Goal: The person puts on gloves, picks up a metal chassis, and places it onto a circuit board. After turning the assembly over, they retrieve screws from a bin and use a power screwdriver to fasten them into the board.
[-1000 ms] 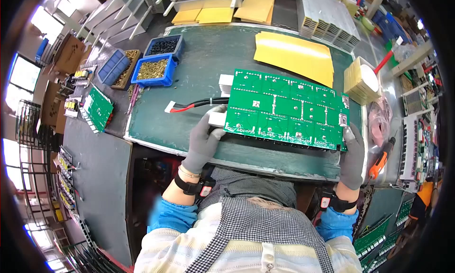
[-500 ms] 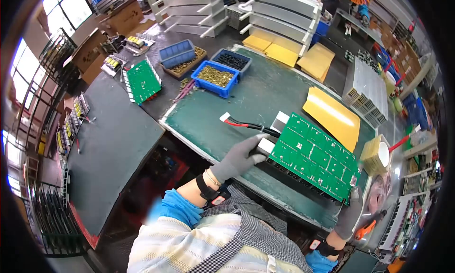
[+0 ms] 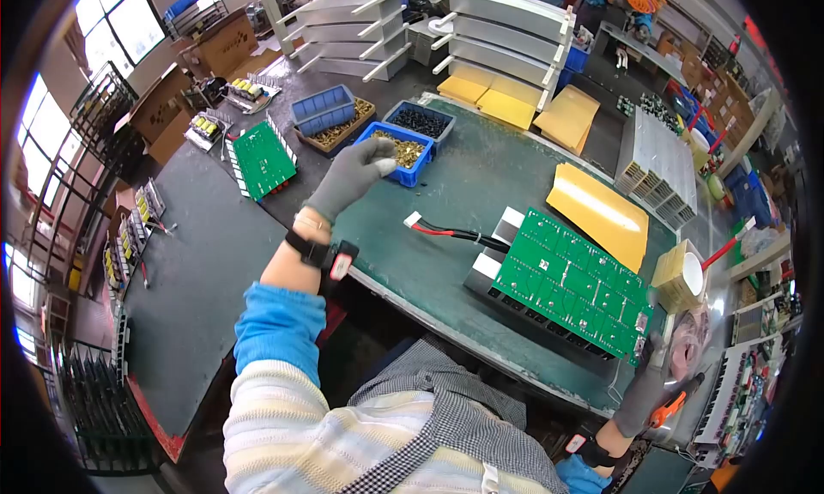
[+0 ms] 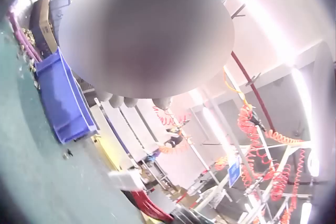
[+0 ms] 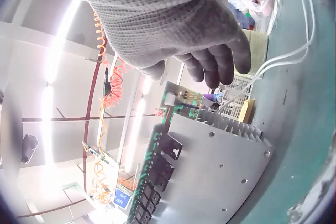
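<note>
The green circuit board (image 3: pixel 571 284) lay copper side up on the desk (image 3: pixel 481 176), on the near right part of the green mat, with a grey metal block (image 3: pixel 482 278) under its left end. My right hand (image 3: pixel 639 391) sat at the board's nearest corner with its fingers bent towards the edge. I could not tell whether they gripped it. An orange screwdriver (image 3: pixel 669 408) lay just beside that hand. A red and black cable (image 3: pixel 446 230) ran left from the board's far end. Farther off to the left, my left hand (image 3: pixel 352 175) hung over the blue bin (image 3: pixel 418 169) of brass screws, its fingertips drawn together. I could not tell whether they pinched anything. A yellow sheet (image 3: pixel 601 215) lay beyond the board on the right.
</note>
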Demonstrator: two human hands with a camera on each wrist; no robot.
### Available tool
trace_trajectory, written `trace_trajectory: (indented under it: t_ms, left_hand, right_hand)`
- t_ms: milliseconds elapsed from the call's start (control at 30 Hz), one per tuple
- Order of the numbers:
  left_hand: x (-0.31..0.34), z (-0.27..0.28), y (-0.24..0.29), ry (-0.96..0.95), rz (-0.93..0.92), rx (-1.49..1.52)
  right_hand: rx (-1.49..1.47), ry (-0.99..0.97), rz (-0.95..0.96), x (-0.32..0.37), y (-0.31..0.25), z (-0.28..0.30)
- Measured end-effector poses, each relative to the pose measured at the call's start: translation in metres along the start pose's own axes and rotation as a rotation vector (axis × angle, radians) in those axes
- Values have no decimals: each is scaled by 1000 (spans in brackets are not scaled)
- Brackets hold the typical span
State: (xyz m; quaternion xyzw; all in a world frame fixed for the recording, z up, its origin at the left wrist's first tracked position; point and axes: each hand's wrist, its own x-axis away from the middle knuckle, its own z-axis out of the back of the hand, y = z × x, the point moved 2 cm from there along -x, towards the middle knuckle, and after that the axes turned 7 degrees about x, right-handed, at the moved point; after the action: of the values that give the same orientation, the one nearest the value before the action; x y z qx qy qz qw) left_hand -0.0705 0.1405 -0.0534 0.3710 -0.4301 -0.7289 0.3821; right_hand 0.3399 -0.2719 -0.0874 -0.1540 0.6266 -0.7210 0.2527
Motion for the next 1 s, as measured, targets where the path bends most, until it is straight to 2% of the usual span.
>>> trace_trajectory:
  t_ms: [167,300,333,433,533,633,667,800,900,1000]
  left_hand:
    - [-49,-10,-24,-84,92,-270]
    - [-50,-33,-24,-200,4,-437]
    - [-49,-39,-28,-204,-93,-545]
    - [-44,-39,-29,-61,-299,-634]
    - [-33,-37,-19,-110,-346,-707]
    - [-15,-53,-33,-300,-316,-902]
    - [-8,-59,-35,-287,-336,-984]
    - [-13,-76,-37,-412,-67,-1149]
    - [-23,-82,-38,-451,34,-1185]
    - [-20,-80,-39,-417,-26,-1154]
  right_hand:
    - [4,36,-4,14,0,12]
    - [37,153,-55,22,8,32]
    - [27,161,-55,23,8,35]
    - [-14,176,-45,23,9,39]
    - [-50,160,-9,22,7,36]
    - [-60,125,29,22,5,25]
    - [-64,120,32,21,5,19]
    - [-4,80,60,24,-9,-1]
    - [-15,69,93,24,-9,1]
    - [-25,164,41,31,-13,4]
